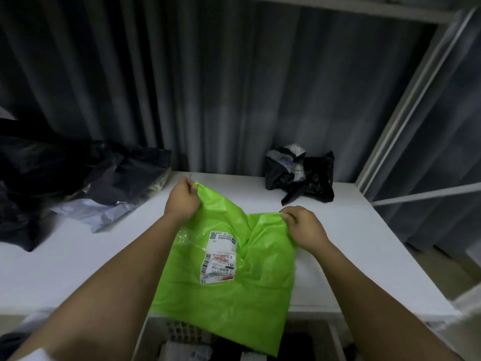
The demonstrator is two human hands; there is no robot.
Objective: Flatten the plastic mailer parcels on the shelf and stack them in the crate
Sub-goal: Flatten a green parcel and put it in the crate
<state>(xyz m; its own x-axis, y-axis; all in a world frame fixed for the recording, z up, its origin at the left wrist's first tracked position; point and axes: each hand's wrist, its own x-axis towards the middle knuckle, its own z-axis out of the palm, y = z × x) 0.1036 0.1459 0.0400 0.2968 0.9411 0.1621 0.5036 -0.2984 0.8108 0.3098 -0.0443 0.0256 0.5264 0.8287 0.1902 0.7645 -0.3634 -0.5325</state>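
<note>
Green plastic fills the middle of the view: a lime-green mailer [226, 290] with a white shipping label [220, 259] stuck on its upper face (the print is too small to read). The left hand [182, 201] pinches the mailer's far left corner, fingers curled tight around the film, and the right hand [303, 225] grips the far right corner the same way, so the sheet hangs stretched between them. Its lower edge droops past the front lip of the white shelf [78, 269] and over a pale crate [179, 332] below, whose latticed wall shows just under the plastic. Dark items lie inside the crate, too dim to identify. On the shelf's left side sits a heap of dark and grey mailers [86, 183], crumpled and overlapping. Toward the back right, well apart from the hands, a crumpled black mailer bundle [302, 175] rests near the shelf's white upright post [406, 105]. A grey pleated curtain [208, 87] hangs behind.
</note>
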